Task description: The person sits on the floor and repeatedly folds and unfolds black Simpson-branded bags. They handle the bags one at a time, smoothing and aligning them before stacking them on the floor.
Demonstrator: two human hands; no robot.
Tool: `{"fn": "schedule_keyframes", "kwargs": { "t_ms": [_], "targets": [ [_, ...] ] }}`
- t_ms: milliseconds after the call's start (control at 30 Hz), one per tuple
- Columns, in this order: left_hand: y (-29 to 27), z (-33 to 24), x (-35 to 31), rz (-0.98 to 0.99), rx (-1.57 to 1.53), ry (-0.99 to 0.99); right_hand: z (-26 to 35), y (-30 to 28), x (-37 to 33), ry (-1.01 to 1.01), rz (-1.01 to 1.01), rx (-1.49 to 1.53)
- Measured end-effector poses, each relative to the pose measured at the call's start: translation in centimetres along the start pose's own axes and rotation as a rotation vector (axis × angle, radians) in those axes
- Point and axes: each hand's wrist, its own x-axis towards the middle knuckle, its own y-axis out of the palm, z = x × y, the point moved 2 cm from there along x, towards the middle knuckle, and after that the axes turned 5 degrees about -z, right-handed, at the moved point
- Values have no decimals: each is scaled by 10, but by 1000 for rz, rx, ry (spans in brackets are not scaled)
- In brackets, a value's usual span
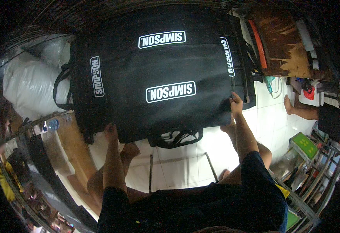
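A large black fabric bag (pixel 170 68) with white printed labels is spread out flat in front of me, over other black fabric pieces. My left hand (pixel 111 132) has its fingers closed on the bag's near left corner. Farther up on the other side, my right hand (pixel 236 103) pinches the bag's right edge near its front corner. A black strap handle (pixel 199 136) hangs from the near edge between my hands. Another strap loop (pixel 56 91) sticks out at the left side. What lies under the bag is mostly hidden.
Clear plastic bundles (pixel 34 85) are heaped at the left, above a wooden board (pixel 74 141). At the right stand a worn wooden panel (pixel 282 42), a teal tool (pixel 269 83) with a cord, another person's leg (pixel 302 111) and a rack holding a green framed panel (pixel 304 146).
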Motion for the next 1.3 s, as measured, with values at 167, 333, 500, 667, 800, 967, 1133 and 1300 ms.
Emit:
{"fn": "schedule_keyframes", "kwargs": {
  "t_ms": [167, 333, 500, 667, 800, 967, 1133, 1300],
  "targets": [
    [-2, -36, -12, 0, -160, -17, -10, -3, 5, -13, -36, -11],
    [1, -10, -5, -16, -460, -68, 3, 0, -2, -26, -23, 12],
    [5, -2, -1, -29, -464, -61, 12, 0, -5, -4, -30, 3],
    [5, -4, -3, -100, -356, 8, 1, 1, 3, -74, -26, 42],
    [-2, -23, -10, -140, -206, 77, -6, 1, 7, -80, -48, -21],
    [-7, -42, -11, -113, -63, 95, 0, 0, 0, -43, -94, -73],
    [-4, -9, -8, -228, -306, 36, 17, -5, -26, -111, -189, -137],
    [-31, -90, -59, -456, 55, 114, 69, -29, -90, -85, -143, 150]
  ]
}}
